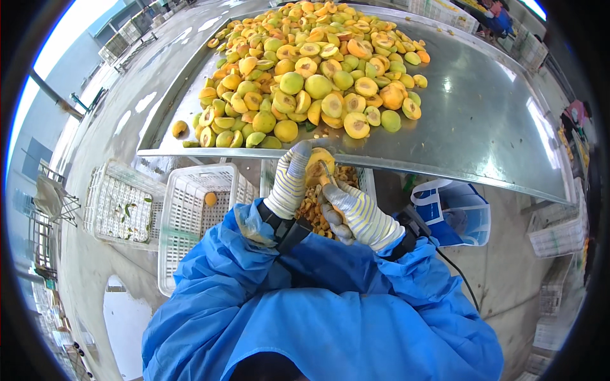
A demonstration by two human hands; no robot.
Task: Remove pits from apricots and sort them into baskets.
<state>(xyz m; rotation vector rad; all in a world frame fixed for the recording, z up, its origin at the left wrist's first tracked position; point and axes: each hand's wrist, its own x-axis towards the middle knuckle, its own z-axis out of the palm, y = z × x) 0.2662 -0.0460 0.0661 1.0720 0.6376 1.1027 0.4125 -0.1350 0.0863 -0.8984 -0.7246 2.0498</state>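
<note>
My left hand (287, 181), in a striped glove with grey fingertips, holds a yellow peach half (318, 162), cut side facing up toward me. My right hand (359, 216), gloved alike, is closed on a small hand tool (327, 176) whose metal end touches the fruit's middle. Both hands are just in front of the steel table's edge (241, 153). Beneath them a crate (365, 184) holds a mass of brown pits and scraps (308, 213), partly hidden by my hands. A big heap of halved yellow-green fruit (311, 82) lies on the table.
White plastic crates (178, 238) (117, 222) stand at left on the concrete floor (95, 267), one with a single fruit. A blue-and-white bag (467, 222) is under the table at right, with another crate (556, 232) beyond. A person in blue (499, 22) is at the upper right.
</note>
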